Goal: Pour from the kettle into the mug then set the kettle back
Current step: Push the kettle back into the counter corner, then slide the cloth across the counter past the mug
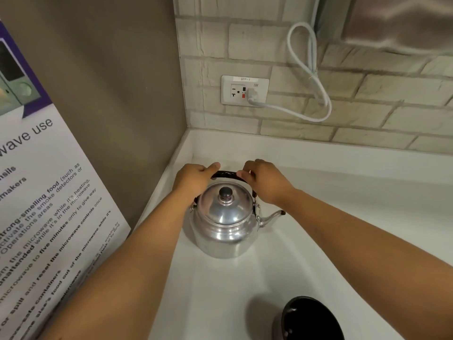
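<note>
A shiny metal kettle (224,223) with a dark knob on its lid stands upright on the white counter (343,217), near the back left corner. Its spout points right. A dark arched handle (226,173) rises over the lid. My left hand (193,180) grips the handle's left end and my right hand (263,180) grips its right end. A black mug (312,320) stands at the bottom edge of the view, right of centre, partly cut off.
A brick-pattern back wall holds a power socket (244,90) with a white cord (311,77) plugged in and looped to the right. A brown side wall with a microwave-use poster (44,204) borders the counter on the left. A steel appliance (397,20) hangs top right.
</note>
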Motion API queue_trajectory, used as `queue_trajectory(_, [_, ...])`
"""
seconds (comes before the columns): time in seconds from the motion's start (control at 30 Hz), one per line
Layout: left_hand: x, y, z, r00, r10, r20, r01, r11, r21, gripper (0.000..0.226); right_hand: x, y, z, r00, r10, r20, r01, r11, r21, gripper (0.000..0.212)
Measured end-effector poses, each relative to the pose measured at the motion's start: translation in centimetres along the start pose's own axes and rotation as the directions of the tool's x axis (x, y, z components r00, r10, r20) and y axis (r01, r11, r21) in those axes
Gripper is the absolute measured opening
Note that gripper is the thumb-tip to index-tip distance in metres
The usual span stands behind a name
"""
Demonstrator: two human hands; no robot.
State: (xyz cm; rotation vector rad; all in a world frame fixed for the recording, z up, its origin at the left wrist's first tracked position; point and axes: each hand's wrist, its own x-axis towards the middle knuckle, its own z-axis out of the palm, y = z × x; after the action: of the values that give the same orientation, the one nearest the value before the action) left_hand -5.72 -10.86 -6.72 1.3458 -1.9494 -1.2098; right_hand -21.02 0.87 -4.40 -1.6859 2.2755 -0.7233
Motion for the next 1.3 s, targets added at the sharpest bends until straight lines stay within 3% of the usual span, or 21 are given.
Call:
queue_trajectory(0.13, [0.1, -0.1, 0.1, 0.995, -0.086, 0.052, 0.086, 0.996, -0.012, 0.063, 0.2, 0.5, 0.0, 0.997, 0.033, 0.069, -0.041, 0.992, 0.119, 0.03])
queue_trajectory(0.3, [-0.4, 0.9, -0.2, 0.987, -0.159, 0.034, 0.155, 0.983, 0.097, 0.066, -0.2, 0.4, -0.5, 0.996, 0.054, 0.067, -0.059, 0.995, 0.076, 0.031])
queue_trajectory(0.43, [-2.6, 2.8, -1.5, 0.986, 0.058, -0.154, -0.016, 0.966, 0.259, 0.056, -2.5, -0.3, -2.6, 0.997, 0.055, -0.056, -0.049, 0.995, 0.089, 0.024])
queue_trajectory(0.53, [-6.2, 3.7, -2.4, 0.937, 0.229, -0.264, -0.189, 0.968, 0.165, 0.035, -6.5, -0.7, -4.8, 0.982, -0.009, -0.191, 0.03, 0.994, 0.107, 0.022])
queue_trajectory(0.67, [-13.7, 2.3, -1.2, 0.849, 0.447, -0.282, -0.424, 0.894, 0.143, 0.02, -15.2, 0.5, -6.5, 0.949, 0.013, -0.314, 0.035, 0.989, 0.146, 0.016])
queue_trajectory(0.73, [-17.8, 0.2, 0.1, 0.847, 0.473, -0.242, -0.45, 0.881, 0.147, 0.017, -20.6, 2.0, -6.2, 0.937, 0.08, -0.339, -0.029, 0.988, 0.154, 0.013])
queue_trajectory(0.87, [-25.1, -5.6, 2.1, 0.907, 0.414, -0.075, -0.383, 0.887, 0.259, 0.026, -32.2, 5.6, -3.8, 0.932, 0.237, -0.276, -0.202, 0.968, 0.147, 0.011])
queue_trajectory(0.93, [-28.2, -8.4, 2.4, 0.918, 0.396, 0.01, -0.37, 0.849, 0.376, 0.037, -37.4, 6.9, -2.3, 0.946, 0.242, -0.214, -0.247, 0.969, 0.003, 0.018])
queue_trajectory(1.03, [-31.1, -10.9, 3.0, 0.919, 0.383, 0.096, -0.372, 0.761, 0.532, 0.048, -42.8, 7.5, 0.1, 0.966, 0.26, 0.01, -0.251, 0.939, -0.234, 0.049])
queue_trajectory(1.13, [-31.2, -11.0, 3.2, 0.928, 0.364, 0.081, -0.352, 0.785, 0.51, 0.047, -42.5, 8.1, 1.3, 0.952, 0.283, 0.116, -0.241, 0.927, -0.288, 0.057])
queue_trajectory(1.3, [-31.4, -11.2, 3.3, 0.923, 0.369, 0.106, -0.368, 0.773, 0.517, 0.042, -32.5, 10.2, 1.1, 0.963, 0.231, 0.141, -0.178, 0.933, -0.313, 0.055])
